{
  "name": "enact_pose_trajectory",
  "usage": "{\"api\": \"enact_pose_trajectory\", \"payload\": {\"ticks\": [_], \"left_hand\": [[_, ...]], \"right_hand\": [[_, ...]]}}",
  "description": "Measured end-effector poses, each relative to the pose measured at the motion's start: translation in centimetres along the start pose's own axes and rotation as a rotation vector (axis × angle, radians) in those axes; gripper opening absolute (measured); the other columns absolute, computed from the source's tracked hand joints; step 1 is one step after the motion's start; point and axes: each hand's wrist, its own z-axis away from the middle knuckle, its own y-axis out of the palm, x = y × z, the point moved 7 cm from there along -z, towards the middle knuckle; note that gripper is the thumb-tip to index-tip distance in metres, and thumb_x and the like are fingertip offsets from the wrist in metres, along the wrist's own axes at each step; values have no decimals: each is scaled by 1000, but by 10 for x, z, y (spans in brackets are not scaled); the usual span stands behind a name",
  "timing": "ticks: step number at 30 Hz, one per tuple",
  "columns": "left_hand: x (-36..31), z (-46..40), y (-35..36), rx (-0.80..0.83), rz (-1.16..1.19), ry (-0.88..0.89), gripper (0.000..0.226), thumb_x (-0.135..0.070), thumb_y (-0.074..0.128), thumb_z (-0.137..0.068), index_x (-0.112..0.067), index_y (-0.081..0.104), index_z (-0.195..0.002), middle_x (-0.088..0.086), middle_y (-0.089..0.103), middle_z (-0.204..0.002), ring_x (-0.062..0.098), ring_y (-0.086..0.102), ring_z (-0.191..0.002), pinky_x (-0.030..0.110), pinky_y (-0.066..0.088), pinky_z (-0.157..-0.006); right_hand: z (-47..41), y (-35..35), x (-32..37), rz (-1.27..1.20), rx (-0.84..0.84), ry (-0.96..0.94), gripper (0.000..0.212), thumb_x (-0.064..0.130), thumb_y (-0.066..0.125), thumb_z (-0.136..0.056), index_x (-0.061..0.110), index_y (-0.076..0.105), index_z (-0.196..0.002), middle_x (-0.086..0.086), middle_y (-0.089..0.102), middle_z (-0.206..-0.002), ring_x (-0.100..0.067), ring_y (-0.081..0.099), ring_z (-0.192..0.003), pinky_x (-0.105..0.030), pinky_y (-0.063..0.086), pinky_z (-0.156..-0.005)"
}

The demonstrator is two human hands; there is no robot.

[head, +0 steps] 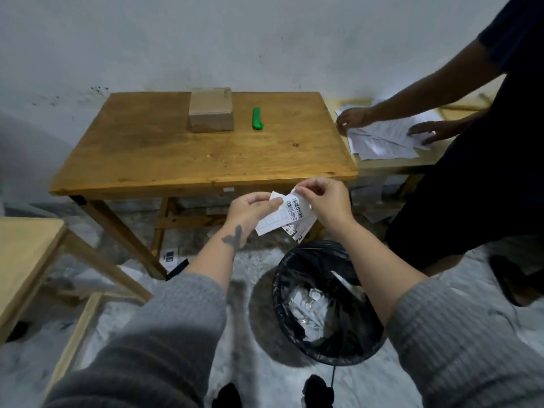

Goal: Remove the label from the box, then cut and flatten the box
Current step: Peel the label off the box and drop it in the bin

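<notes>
**Label off the box, held over the bin: risks from this point**

Obs.: Both hands are in front of the table's near edge, above and slightly behind the bin point(329, 304). The left hand point(250, 207) pinches the left part of the label point(290, 214); the right hand point(321, 198) pinches its upper right corner. Both grips are narrow, closed on paper. The sheet looks split or folded between them, barcode face up; I cannot tell whether it is torn fully through.

The box point(211, 113) sits closed at the back of the wooden table point(206, 154), well apart from the hands. No label is visible on its top or near face. The green cutter point(258, 118) lies just beside it to the right, not touching. Blade state cannot be read.

Judgement: label step looks nearly done; cutting and flattening not started.

Risks:
- The hands are nearer the bin's far rim than its middle, so released pieces could fall outside it. Scraps already lie on the floor.
- If the back is adhesive, a piece may cling to a finger instead of dropping.
- Box and cutter are far back on the table; a long reach could nudge the cutter or knock the box.
- A second person's hands point(424, 132) sort papers point(382, 139) on the bench to the right; a cutter swung that way is a hazard.
- The box looks small and light, so it may slide while being cut unless held down.
</notes>
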Motion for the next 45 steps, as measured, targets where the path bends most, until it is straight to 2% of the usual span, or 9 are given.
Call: {"api": "enact_pose_trajectory", "payload": {"ticks": [7,13,19,21,24,29,34,42,45], "left_hand": [[15,3,52,6,-23,-50,16,-13,64,-89,-10,68,-104,5,72,-88,12,67,-72,21,54,-60],[33,3,80,-148,88,-76,18,-15,62,-92,-11,66,-108,5,72,-90,14,67,-73,25,53,-58],[31,5,98,-162,129,-33,13,-15,62,-92,-16,65,-104,1,72,-88,11,67,-73,23,53,-64],[32,5,101,-178,126,-23,13,-15,63,-91,-14,65,-104,0,72,-86,11,67,-72,24,53,-64],[33,6,98,-251,79,28,15,-11,69,-86,-14,63,-100,3,71,-89,16,66,-78,29,53,-69],[19,6,95,-259,-469,288,23,-28,72,-81,-34,66,-102,-12,65,-108,12,54,-105,36,46,-91],[20,8,99,-196,-637,294,7,-34,67,-85,-30,70,-80,-13,69,-80,5,60,-72,35,51,-70],[23,16,109,-208,-787,275,12,-29,56,-91,-29,63,-81,-6,66,-93,17,58,-88,34,47,-73],[27,15,110,-206,-619,216,16,-26,57,-90,-29,62,-75,-6,67,-86,16,59,-84,35,46,-73]], "right_hand": [[-9,-32,-39,150,-3,-28,12,26,68,-83,24,74,-94,7,65,-95,-15,56,-97,-31,47,-86],[3,-58,-47,467,-84,-274,22,29,61,-87,28,69,-108,12,62,-105,-15,44,-106,-30,23,-93],[-2,-55,-68,313,177,-176,26,43,64,-84,30,71,-106,12,70,-105,-6,55,-107,-33,32,-103],[0,-54,-71,153,210,-107,18,33,68,-83,25,74,-98,13,72,-92,-1,62,-90,-31,48,-92],[-1,-52,-75,117,215,-56,11,25,69,-83,18,75,-90,10,71,-84,2,62,-78,-18,47,-73],[-7,-49,-83,196,282,-19,10,25,73,-80,16,76,-83,3,72,-80,-4,62,-72,-16,45,-64],[-5,-42,-80,270,372,-64,11,27,71,-81,17,75,-78,5,71,-78,-10,64,-78,-28,52,-72],[-1,-37,-75,438,372,-182,17,22,71,-81,18,64,-66,1,65,-70,-12,60,-66,-28,49,-59],[2,-39,-73,399,362,-216,19,17,69,-82,13,59,-65,-2,64,-67,-13,57,-63,-25,43,-55]]}}
